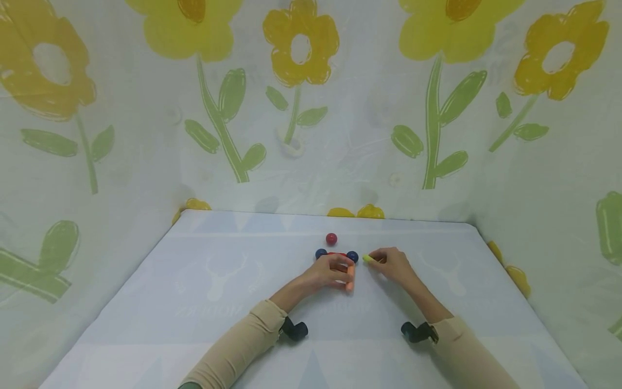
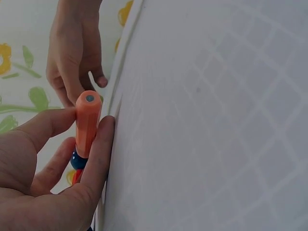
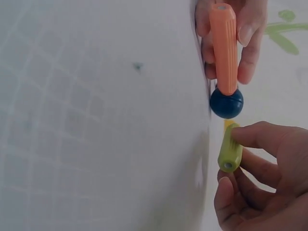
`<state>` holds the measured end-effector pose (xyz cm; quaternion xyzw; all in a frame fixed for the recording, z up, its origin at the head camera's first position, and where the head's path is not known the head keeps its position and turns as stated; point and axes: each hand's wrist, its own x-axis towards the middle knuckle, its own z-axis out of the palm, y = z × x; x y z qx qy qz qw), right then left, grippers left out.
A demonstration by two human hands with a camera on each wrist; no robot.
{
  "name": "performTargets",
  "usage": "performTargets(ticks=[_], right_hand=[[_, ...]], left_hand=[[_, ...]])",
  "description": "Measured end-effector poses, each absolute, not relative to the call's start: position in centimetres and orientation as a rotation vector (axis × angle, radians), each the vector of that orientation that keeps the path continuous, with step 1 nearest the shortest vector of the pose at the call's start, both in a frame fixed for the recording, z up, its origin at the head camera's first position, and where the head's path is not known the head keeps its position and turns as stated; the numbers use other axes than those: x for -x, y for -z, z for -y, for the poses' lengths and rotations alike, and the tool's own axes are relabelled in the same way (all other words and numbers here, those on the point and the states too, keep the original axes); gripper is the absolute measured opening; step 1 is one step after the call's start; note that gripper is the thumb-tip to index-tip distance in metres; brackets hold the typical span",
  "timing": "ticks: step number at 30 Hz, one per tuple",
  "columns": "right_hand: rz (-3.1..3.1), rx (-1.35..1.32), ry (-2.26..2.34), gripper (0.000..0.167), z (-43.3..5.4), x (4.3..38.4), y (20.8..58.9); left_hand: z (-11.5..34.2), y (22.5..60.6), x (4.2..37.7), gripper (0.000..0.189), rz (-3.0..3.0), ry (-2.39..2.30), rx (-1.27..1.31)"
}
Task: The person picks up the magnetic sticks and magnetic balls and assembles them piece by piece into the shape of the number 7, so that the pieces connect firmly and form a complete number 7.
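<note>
My left hand (image 1: 329,272) pinches an orange magnetic rod (image 2: 87,125) between thumb and fingers. Its near end shows a small metal tip, and its far end is right at a dark blue ball (image 3: 226,103). Across from it, my right hand (image 1: 392,265) holds a shorter yellow-green magnetic rod (image 3: 230,151), gripped with thumb and fingertips close beside that same ball. A red rod (image 1: 337,253), partly hidden behind the left fingers, runs from this ball toward a second blue ball (image 1: 321,253) on the left.
A single red ball (image 1: 331,239) lies behind the joined pieces on the white patterned tabletop (image 1: 272,243). Flower-printed sheets (image 1: 350,135) hang around the back and sides of the table. Each wrist carries a black camera (image 1: 295,329).
</note>
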<state>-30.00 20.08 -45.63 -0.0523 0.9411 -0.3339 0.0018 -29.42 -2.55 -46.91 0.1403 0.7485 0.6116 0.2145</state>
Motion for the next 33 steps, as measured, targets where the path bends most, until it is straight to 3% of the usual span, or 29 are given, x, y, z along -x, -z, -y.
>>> performTargets(ticks=[33], right_hand=[[-2.743, 0.087, 1.169, 0.028, -19.4, 26.9, 46.0]], left_hand=[[2.6, 47.1, 29.6, 0.040, -2.044, -1.696, -0.415]])
